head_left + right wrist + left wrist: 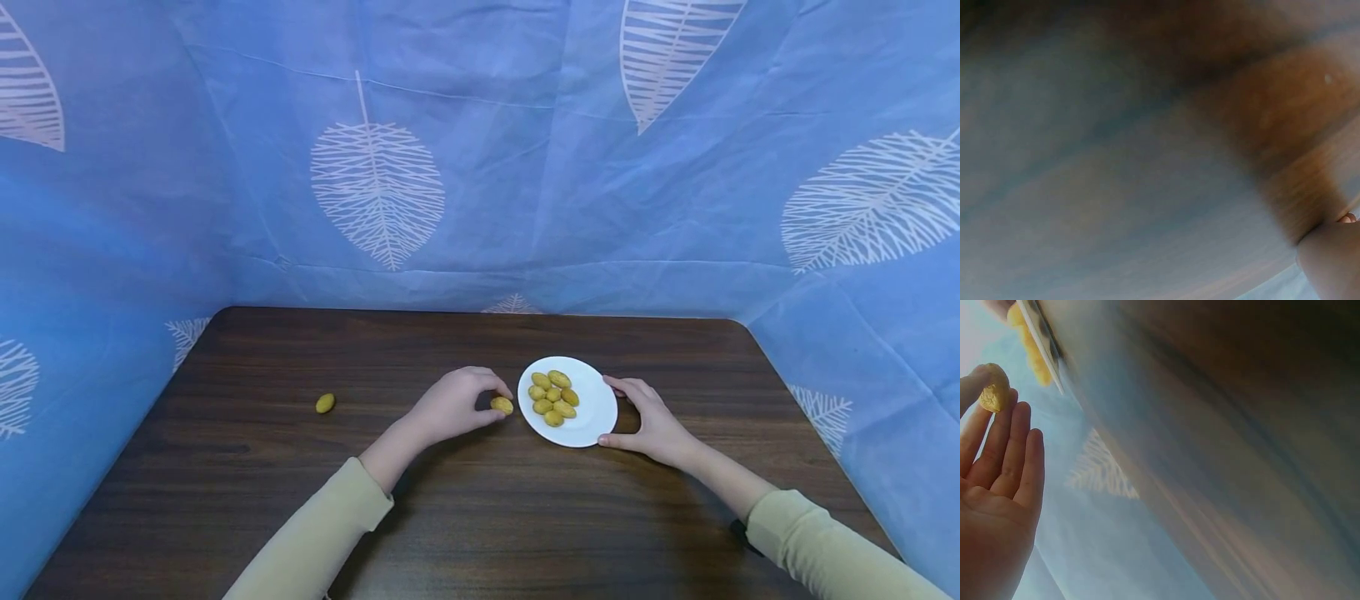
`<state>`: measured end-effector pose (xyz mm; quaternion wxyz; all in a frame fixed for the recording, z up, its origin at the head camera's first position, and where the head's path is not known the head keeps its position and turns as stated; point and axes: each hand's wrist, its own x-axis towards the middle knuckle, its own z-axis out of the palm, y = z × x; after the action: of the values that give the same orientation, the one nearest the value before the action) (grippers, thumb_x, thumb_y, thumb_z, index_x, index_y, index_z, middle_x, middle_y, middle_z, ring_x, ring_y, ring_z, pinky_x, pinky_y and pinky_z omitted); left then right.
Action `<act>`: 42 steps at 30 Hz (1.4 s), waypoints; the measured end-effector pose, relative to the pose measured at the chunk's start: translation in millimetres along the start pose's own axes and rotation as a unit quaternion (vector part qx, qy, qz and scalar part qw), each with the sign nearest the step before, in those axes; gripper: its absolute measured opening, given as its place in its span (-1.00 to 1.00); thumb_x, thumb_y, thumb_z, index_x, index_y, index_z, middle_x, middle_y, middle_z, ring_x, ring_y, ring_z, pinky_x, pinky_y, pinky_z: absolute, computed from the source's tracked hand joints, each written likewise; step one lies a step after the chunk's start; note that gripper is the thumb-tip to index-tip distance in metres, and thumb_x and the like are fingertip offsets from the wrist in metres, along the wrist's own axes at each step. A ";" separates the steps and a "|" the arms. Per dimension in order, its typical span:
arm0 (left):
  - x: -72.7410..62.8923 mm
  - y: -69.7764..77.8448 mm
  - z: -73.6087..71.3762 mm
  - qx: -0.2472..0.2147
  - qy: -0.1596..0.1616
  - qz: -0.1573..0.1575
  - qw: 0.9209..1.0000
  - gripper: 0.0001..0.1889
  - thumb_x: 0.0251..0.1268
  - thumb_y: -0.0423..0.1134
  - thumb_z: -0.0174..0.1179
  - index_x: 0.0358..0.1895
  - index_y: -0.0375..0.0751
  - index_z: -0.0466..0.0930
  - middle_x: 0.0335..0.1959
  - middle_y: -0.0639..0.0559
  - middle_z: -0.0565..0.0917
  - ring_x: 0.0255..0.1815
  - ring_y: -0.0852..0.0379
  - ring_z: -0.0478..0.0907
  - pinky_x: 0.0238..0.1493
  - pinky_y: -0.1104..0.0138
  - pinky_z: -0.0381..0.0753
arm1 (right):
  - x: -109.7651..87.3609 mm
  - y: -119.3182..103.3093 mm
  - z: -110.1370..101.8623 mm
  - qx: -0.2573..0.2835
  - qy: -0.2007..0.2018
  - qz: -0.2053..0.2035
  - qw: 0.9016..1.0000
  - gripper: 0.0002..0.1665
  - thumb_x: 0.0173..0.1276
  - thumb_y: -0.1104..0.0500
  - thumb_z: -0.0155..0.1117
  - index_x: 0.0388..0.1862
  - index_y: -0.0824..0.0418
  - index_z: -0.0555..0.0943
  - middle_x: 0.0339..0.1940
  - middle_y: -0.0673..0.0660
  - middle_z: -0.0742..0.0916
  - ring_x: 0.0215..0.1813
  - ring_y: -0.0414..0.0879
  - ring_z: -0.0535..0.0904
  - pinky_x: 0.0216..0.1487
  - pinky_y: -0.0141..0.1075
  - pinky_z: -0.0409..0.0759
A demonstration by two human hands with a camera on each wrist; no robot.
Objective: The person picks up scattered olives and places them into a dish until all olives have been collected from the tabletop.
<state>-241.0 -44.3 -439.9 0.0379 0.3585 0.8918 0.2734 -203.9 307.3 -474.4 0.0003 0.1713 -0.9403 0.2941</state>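
My left hand (pixel 459 403) pinches a small yellow oval fruit (pixel 502 406) between thumb and fingertips, just left of a round white plate (pixel 598 408). In the left wrist view, that fruit (pixel 995 389) has a slightly wrinkled skin, and the other fingers stretch out beside it. Several similar yellow fruits (pixel 553 395) are grouped on the plate's left half. At the plate's right rim, my right hand (pixel 651 423) holds the edge, its thumb near the front and its fingers farther back. The right wrist view catches only a little of this hand at its lower right corner.
Another yellow fruit (pixel 325 403) lies alone on the dark wooden table (pixel 420 533), to the left of my left hand. Behind the table and at both sides hangs a blue cloth (pixel 502 167) with white leaf prints.
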 end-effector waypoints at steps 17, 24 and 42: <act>43.2 39.4 29.0 0.050 -0.020 0.054 0.997 -0.77 0.37 -0.08 0.49 0.00 -0.02 0.82 0.02 0.15 0.81 0.05 0.23 0.69 0.20 0.37 0.65 | -1.0 4.8 2.0 0.000 0.007 -0.004 1.000 0.14 0.10 0.05 0.76 0.56 0.37 0.37 0.36 0.35 0.57 0.35 0.23 0.46 0.26 -0.23 0.45; 58.3 48.8 41.0 0.090 -0.020 0.071 0.993 -0.78 0.40 -0.06 0.46 0.03 0.04 0.81 0.03 0.22 0.80 0.07 0.28 0.68 0.27 0.42 0.61 | -3.1 5.9 1.6 0.007 0.010 -0.018 1.000 0.14 0.11 0.08 0.76 0.57 0.38 0.37 0.36 0.35 0.56 0.34 0.24 0.46 0.23 -0.24 0.47; 71.3 51.8 52.1 0.158 -0.033 0.102 0.982 -0.87 0.40 -0.07 0.45 -0.09 0.06 0.80 -0.18 0.23 0.73 -0.13 0.26 0.57 0.13 0.41 0.58 | -0.5 2.9 2.5 0.015 0.013 -0.025 0.999 0.13 0.11 0.10 0.76 0.56 0.40 0.36 0.36 0.35 0.56 0.34 0.24 0.45 0.24 -0.35 0.45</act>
<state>-248.0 57.5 -448.2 -0.0178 0.4580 0.8807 0.1196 -204.1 308.4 -478.1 0.0171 0.1913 -0.9311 0.3101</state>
